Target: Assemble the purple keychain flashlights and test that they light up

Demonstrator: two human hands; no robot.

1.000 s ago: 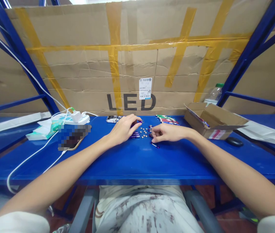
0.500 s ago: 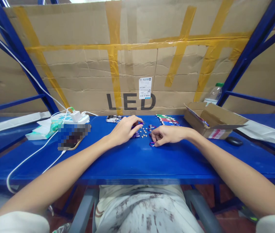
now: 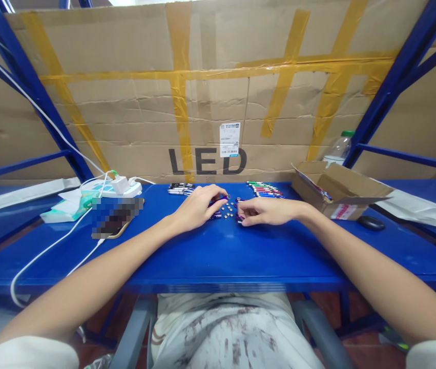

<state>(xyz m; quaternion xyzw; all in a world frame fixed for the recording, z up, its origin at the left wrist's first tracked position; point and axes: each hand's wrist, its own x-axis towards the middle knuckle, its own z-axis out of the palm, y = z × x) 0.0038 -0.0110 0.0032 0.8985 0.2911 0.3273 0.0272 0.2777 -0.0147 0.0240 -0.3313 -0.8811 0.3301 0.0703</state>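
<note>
Both hands rest on the blue bench top (image 3: 218, 256) near its far middle. My left hand (image 3: 196, 207) curls over small purple tube-shaped pieces (image 3: 214, 216), fingertips pinched on one. My right hand (image 3: 264, 211) is closed, its fingertips pinching a small purple piece (image 3: 240, 219) at the bench surface. Between the hands lie several small silver button cells (image 3: 227, 208). Behind the left hand sits a row of dark little torches (image 3: 179, 188). Behind the right hand sits a row of coloured ones (image 3: 266, 190).
An open cardboard box (image 3: 336, 192) stands at the right, a plastic bottle (image 3: 338, 148) behind it and a black mouse-like object (image 3: 371, 223) beside it. A white power strip (image 3: 113, 187), cables, tissues (image 3: 67, 207) and a blurred item lie left. A taped cardboard wall marked LED closes the back.
My right hand has slid left and slightly away, drawing the purple piece up toward the button cells. My left hand's fingers shifted only slightly over the purple tubes.
</note>
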